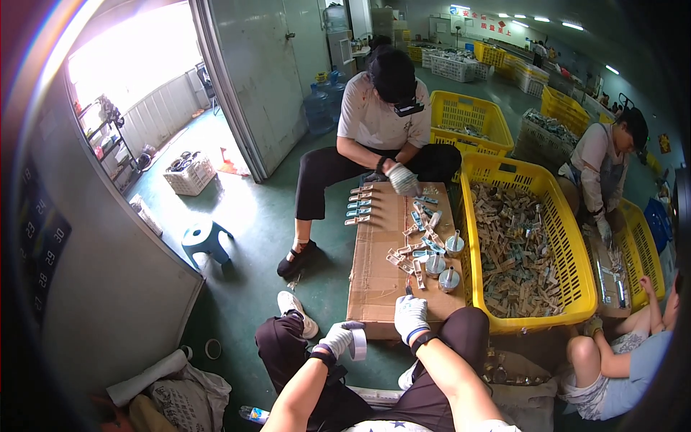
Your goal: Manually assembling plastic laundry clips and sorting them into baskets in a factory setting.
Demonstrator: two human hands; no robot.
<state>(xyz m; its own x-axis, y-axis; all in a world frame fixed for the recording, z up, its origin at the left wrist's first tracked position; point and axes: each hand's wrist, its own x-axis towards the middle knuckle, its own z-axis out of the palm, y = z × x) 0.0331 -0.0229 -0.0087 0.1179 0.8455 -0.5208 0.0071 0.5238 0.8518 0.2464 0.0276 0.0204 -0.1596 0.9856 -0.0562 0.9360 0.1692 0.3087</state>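
Observation:
My gloved left hand (337, 338) grips a roll of pale tape (358, 345) just off the near left corner of a cardboard box (374, 281). At the box's near edge my gloved right hand (411, 315) is closed, with a small dark tip (409, 290) poking out beyond its fingers; what it belongs to is hidden. Past that hand stand three round metal pieces with upright stems (449, 279). Beside them lies a loose heap of beige and blue clips (421, 248). Several more clips (358, 207) form a column along the box's far left edge.
Across the box sits a co-worker, whose gloved hand (402, 178) is over its far side. A yellow crate (572, 252) full of clips stands close on the right. Two other people work beyond it. On the left are a blue stool (206, 241) and a white crate (190, 176).

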